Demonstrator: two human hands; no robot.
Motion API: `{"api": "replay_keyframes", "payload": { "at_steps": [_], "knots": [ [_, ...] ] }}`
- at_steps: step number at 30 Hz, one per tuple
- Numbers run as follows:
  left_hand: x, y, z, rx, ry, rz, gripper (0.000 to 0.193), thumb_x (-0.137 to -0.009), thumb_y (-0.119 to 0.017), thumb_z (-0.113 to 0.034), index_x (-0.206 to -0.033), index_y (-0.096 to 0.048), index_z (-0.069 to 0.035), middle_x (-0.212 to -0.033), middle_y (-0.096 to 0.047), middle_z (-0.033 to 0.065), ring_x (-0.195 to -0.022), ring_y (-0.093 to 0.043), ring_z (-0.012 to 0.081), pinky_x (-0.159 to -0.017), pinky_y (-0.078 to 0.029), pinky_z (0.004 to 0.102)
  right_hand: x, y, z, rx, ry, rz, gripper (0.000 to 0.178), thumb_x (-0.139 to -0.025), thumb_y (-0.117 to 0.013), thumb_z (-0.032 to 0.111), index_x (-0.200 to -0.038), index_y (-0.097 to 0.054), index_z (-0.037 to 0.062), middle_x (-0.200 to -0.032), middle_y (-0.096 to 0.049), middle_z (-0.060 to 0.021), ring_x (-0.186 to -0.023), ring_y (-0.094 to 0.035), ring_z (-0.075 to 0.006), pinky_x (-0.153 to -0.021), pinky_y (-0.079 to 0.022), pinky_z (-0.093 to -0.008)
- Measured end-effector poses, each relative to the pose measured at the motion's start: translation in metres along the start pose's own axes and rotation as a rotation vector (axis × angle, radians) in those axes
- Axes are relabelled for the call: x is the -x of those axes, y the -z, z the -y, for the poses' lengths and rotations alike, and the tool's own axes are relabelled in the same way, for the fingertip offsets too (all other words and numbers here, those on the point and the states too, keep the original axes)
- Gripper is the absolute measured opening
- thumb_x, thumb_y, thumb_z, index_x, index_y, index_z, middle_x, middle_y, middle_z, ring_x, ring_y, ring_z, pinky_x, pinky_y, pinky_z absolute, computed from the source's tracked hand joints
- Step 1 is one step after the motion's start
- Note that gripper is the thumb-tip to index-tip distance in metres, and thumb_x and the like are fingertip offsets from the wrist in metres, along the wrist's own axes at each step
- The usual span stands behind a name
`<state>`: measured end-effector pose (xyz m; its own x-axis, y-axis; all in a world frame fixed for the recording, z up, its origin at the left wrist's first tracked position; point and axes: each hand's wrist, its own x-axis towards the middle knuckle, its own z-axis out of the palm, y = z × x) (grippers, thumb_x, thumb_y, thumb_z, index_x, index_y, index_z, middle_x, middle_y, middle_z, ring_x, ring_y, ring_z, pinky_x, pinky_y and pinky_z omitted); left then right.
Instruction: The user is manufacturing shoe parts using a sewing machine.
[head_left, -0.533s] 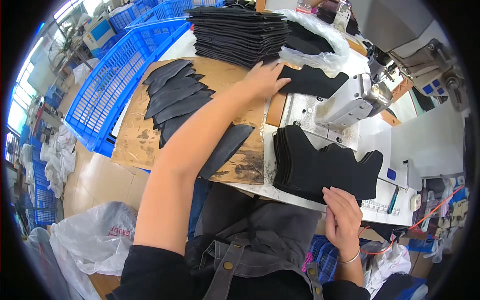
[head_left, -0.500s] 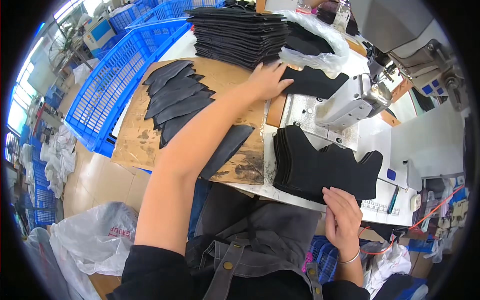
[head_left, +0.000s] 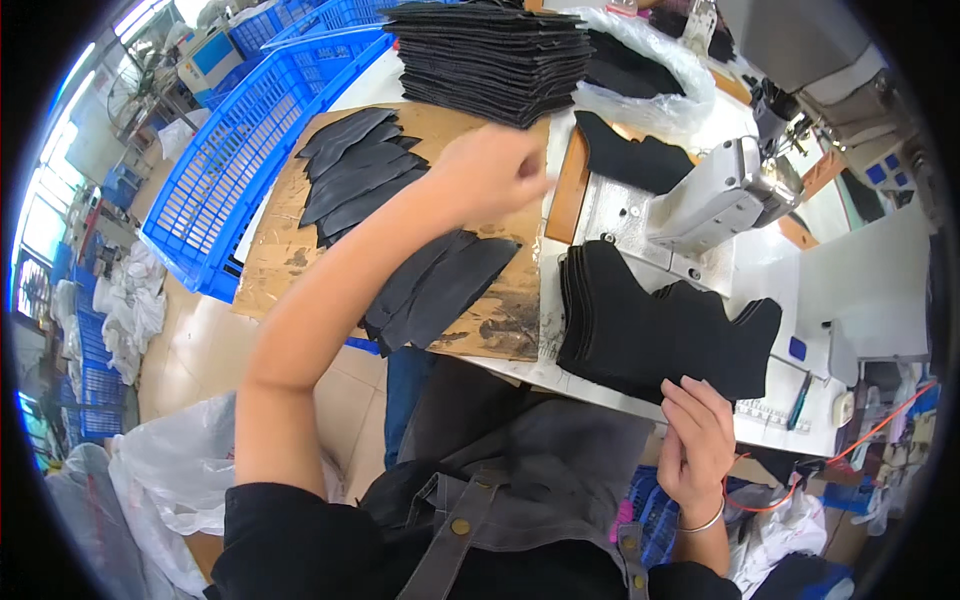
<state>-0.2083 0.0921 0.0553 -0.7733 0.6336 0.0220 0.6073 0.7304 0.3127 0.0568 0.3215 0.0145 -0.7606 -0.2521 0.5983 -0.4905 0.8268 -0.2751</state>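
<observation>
My left hand (head_left: 492, 172), blurred and with fingers curled, hangs over the brown board; whether it holds anything I cannot make out. Below that arm, dark, leaf-shaped pieces (head_left: 450, 290) lie overlapped on the board (head_left: 500, 345). At the table's front edge my right hand (head_left: 697, 440) has its fingers stretched out, their tips against the near edge of a stack of black cut pieces (head_left: 665, 330) with a notched outline. A single black piece (head_left: 635, 155) of similar shape rests at the sewing machine (head_left: 705, 205), partly on its metal plate.
Behind the board rises a tall stack of black pieces (head_left: 490, 65). A clear plastic bag (head_left: 690, 105) with black material lies beside it. Blue baskets (head_left: 215, 210) stand at the left. A ruler (head_left: 770, 415) and a teal pen-like tool (head_left: 799, 402) lie at the front right.
My left hand has drawn back leftward from the black piece at the machine, which now lies untouched. My right hand stays at the stack's edge. The view has shifted slightly.
</observation>
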Motion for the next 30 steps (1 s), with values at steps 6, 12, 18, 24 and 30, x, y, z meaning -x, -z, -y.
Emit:
{"api": "replay_keyframes", "payload": {
  "at_steps": [6,12,18,24,30],
  "knots": [
    [0.098,-0.053,0.0,-0.296,-0.144,-0.222,0.032,-0.072,-0.067,-0.021,-0.092,-0.055,0.0,-0.082,-0.056,0.0136,-0.08,-0.058,0.0306,-0.073,-0.048,0.04,-0.024,-0.038,0.026,-0.233,0.249,0.137,0.027,-0.076,-0.058,0.006,-0.102,-0.064,0.0024,-0.11,-0.065,-0.0123,-0.102,-0.061,-0.0289,-0.092,-0.048,-0.0436],
    [0.096,-0.051,0.003,-0.162,-0.124,-0.281,0.012,-0.072,-0.064,-0.011,-0.077,-0.056,-0.002,-0.079,-0.055,0.0116,-0.079,-0.057,0.0299,-0.071,-0.047,0.0384,-0.048,-0.103,0.068,-0.139,0.285,0.307,0.038,-0.079,-0.054,0.013,-0.114,-0.057,-0.0023,-0.128,-0.051,-0.018,-0.12,-0.049,-0.0296,-0.1,-0.041,-0.0427],
    [0.11,-0.05,0.026,0.403,0.063,-0.504,0.006,-0.079,-0.062,-0.006,-0.082,-0.059,-0.001,-0.079,-0.061,0.0076,-0.067,-0.058,0.0187,-0.064,-0.047,0.0303,-0.053,-0.112,0.071,-0.23,0.196,0.263,0.038,-0.077,-0.058,0.01,-0.113,-0.056,-0.0033,-0.126,-0.052,-0.0191,-0.117,-0.051,-0.0321,-0.099,-0.042,-0.0427],
    [0.121,-0.033,0.018,0.436,0.106,-0.489,0.017,-0.082,-0.067,-0.011,-0.094,-0.061,-0.001,-0.086,-0.06,0.0096,-0.07,-0.056,0.0157,-0.063,-0.046,0.0283,-0.061,-0.109,0.071,-0.368,0.022,0.193,0.046,-0.073,-0.068,0.002,-0.117,-0.054,-0.0014,-0.122,-0.054,-0.0167,-0.11,-0.055,-0.0346,-0.093,-0.046,-0.0407],
    [0.053,-0.045,0.041,0.197,-0.201,-0.183,0.025,-0.08,-0.073,-0.018,-0.095,-0.06,-0.002,-0.093,-0.057,0.0105,-0.079,-0.058,0.0183,-0.071,-0.047,0.0289,-0.05,-0.107,0.076,-0.427,0.158,0.297,0.045,-0.073,-0.069,0.003,-0.115,-0.056,-0.0007,-0.123,-0.055,-0.0149,-0.108,-0.056,-0.0319,-0.091,-0.047,-0.0388]
  ]
}}
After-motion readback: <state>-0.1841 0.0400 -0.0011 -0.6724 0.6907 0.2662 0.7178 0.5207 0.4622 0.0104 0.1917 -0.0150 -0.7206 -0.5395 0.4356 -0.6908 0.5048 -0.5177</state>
